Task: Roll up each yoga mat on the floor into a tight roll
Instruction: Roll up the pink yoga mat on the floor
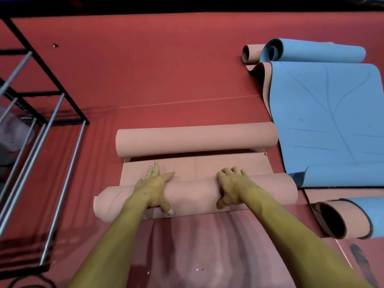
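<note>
On the red floor (166, 69), both hands (154, 187) (231, 187) press the pink roll (193, 193), apart.

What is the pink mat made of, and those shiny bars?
Pink mat: probably soft foam or rubber with a matte finish; it curls into a thick roll and dents under the left hand. Bars: likely metal, smooth and silvery with a bright sheen.

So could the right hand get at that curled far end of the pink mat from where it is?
Probably yes: the right hand rests on the near roll, and only a flat strip of pink mat lies before the far curl.
</note>
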